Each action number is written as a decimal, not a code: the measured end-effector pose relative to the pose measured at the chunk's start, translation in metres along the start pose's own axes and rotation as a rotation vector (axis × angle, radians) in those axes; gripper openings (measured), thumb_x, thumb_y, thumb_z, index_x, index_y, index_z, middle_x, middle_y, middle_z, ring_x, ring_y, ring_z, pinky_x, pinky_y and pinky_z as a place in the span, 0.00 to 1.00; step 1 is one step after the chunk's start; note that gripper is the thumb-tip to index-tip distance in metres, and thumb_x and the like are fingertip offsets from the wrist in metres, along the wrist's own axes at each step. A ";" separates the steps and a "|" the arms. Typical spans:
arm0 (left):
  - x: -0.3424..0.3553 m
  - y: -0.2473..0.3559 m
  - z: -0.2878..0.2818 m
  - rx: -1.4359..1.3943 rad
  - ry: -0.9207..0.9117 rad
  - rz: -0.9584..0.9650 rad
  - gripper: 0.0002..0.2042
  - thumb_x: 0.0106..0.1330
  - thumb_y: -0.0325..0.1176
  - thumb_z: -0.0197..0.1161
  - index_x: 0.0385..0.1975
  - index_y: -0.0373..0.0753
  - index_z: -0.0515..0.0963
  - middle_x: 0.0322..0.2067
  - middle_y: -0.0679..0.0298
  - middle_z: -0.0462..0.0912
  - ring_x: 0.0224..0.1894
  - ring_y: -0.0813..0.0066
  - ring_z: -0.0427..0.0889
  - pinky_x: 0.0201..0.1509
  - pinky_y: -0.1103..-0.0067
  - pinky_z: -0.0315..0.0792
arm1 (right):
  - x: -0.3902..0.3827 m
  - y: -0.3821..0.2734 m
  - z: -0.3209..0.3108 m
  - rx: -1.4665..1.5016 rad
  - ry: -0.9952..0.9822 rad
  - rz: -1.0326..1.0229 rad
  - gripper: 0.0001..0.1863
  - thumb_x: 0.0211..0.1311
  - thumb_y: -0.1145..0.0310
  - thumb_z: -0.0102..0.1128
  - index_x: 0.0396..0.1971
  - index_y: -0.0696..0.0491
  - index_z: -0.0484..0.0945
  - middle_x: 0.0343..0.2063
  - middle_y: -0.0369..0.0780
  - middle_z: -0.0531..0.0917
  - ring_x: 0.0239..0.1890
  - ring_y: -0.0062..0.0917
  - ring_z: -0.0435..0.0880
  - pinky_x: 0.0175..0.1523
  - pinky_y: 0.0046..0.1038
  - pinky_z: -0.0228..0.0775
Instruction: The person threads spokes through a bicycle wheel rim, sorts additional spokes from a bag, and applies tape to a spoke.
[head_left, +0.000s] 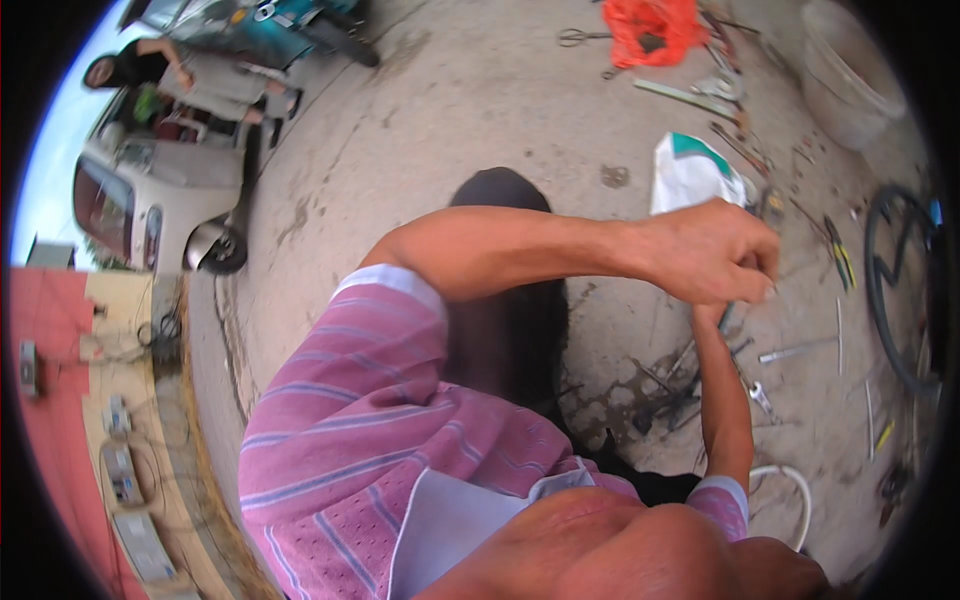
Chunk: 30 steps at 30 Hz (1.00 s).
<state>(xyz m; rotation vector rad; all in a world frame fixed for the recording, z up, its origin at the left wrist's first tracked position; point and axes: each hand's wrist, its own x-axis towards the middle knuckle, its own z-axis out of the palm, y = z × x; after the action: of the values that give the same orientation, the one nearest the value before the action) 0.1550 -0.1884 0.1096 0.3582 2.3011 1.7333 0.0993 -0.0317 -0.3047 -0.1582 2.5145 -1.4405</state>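
**Hands clenched over a dark tool**

The left hand (715, 250) is curled in a tight fist; the right hand (712, 312), mostly hidden just beneath it, has a grip I cannot tell. A thin dark tool (727, 318) juts below the fists, its long axis pointing down-left toward the rough concrete floor (480, 110). A shiny metal wrench (760, 396) lies below them, and a white sack (692, 172) above.

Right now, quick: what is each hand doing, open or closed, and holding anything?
Left hand: closed in a fist; what it grips cannot be told.
Right hand: hidden behind the left hand, state cannot be told.
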 end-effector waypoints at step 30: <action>0.000 -0.006 0.004 0.125 0.075 0.105 0.11 0.58 0.34 0.65 0.35 0.31 0.81 0.27 0.56 0.85 0.32 0.69 0.85 0.37 0.73 0.77 | -0.022 -0.026 -0.010 -0.551 -0.193 -0.179 0.20 0.56 0.63 0.63 0.45 0.59 0.78 0.37 0.57 0.85 0.42 0.53 0.85 0.50 0.50 0.74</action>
<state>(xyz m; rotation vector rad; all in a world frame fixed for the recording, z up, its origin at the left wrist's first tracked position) 0.1563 -0.1865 0.1029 0.4521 2.4935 1.6815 0.1173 -0.0318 -0.2735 -0.5974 2.7136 -0.7005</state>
